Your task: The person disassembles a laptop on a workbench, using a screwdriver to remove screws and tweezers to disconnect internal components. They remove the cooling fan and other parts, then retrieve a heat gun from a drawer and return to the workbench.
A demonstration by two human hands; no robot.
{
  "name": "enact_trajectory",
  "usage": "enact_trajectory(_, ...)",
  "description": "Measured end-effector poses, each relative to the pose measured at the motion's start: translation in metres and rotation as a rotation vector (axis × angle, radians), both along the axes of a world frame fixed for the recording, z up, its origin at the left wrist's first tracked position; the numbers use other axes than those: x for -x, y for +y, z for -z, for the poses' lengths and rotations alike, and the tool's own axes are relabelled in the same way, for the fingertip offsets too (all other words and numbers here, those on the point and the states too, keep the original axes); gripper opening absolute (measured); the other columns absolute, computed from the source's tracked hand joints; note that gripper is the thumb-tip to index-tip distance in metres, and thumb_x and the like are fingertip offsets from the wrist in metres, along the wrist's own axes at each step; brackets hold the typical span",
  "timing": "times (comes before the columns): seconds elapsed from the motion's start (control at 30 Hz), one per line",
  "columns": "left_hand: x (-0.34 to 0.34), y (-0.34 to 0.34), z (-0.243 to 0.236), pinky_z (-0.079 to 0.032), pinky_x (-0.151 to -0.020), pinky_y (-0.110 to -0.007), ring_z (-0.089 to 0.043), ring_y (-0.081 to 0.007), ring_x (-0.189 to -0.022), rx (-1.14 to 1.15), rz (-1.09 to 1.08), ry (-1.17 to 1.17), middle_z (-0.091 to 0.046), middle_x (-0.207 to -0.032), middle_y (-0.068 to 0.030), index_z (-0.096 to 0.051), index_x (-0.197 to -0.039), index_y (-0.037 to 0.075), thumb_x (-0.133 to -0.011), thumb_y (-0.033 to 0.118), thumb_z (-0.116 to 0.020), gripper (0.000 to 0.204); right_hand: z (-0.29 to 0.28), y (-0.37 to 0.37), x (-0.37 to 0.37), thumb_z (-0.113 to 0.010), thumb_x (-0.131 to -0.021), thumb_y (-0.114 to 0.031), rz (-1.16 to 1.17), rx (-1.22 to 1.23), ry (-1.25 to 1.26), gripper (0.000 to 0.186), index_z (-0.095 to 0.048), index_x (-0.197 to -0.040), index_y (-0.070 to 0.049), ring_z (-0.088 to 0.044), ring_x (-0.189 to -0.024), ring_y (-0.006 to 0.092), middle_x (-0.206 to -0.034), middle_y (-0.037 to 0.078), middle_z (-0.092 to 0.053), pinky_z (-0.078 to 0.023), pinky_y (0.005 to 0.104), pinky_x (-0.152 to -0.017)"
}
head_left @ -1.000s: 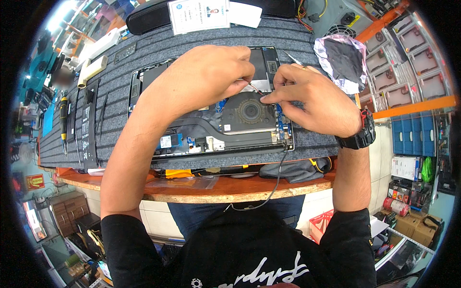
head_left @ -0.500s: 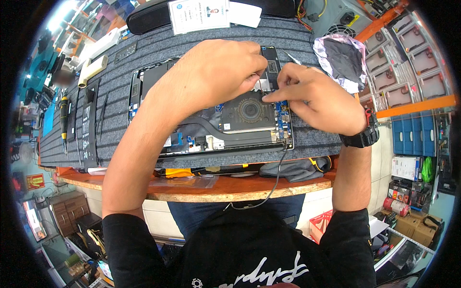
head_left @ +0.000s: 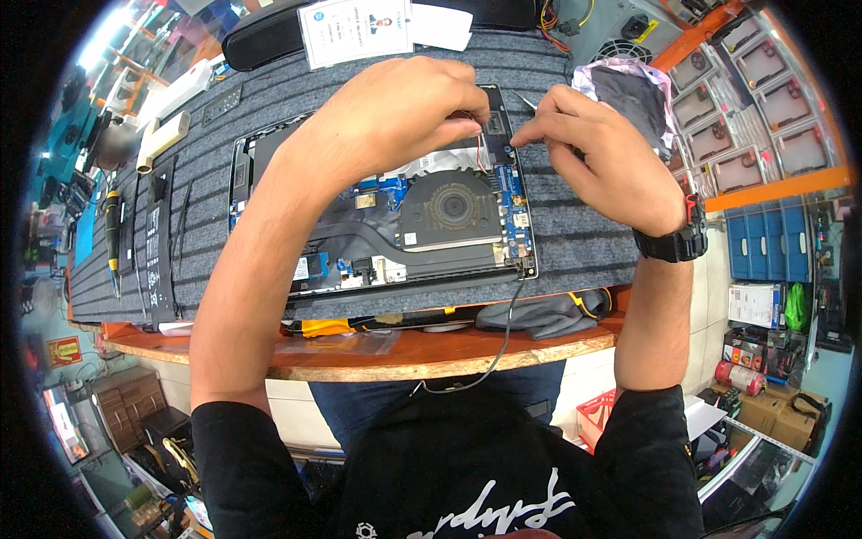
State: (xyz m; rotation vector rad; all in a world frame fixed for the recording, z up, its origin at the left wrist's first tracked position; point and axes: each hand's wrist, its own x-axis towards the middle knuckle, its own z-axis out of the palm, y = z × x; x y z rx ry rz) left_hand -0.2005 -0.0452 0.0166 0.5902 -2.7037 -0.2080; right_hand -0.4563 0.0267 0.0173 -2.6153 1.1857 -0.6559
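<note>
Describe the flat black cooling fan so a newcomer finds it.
On the grey striped fabric mat lies an opened black laptop. In its right half sits the flat black cooling fan. Its round, ringed centre distinguishes it from the narrow blue circuit board beside it.

Your opened laptop is mostly black, with a blue circuit board along the laptop's right side and a dark grey fan ringed in dull brown. Under the laptop, your mat is grey striped with black. Left of the laptop you have a yellow-and-black screwdriver; below the laptop, a grey cloth with yellow trim; right of the laptop, your black watch, touched with red, and blue drawers.
</note>
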Motion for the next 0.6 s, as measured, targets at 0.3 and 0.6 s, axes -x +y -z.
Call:
enact_trajectory(0.3,0.014,0.001,-0.012,-0.057,-0.076,-0.032,-0.071,-0.0194,-0.082,-0.363,0.018,0.081,-0.075,-0.090,-0.0083,-0.073,-0.100,0.003,-0.088,0.012,-0.078,0.016,0.003,-0.003,0.003,-0.062,-0.090,-0.003,0.060,0.060,-0.056,0.014,-0.068,-0.102,-0.003,-0.064,-0.088,0.0371,-0.095,0.016,-0.062,-0.052,0.0443,-0.077)
enact_trajectory(0.6,0.013,0.004,-0.010,-0.054,-0.070,-0.027,-0.066,-0.0109,-0.073,-0.551,0.099,0.108,-0.071,-0.079,-0.0013,-0.071,-0.097,0.001,-0.088,0.013,-0.081,0.018,0.005,-0.005,0.008,-0.063,-0.093,-0.006,0.116,0.111,-0.043,0.015,-0.066,-0.108,-0.005,-0.065,-0.084,0.0343,-0.095,0.014,-0.065,-0.052,0.0421,-0.074)
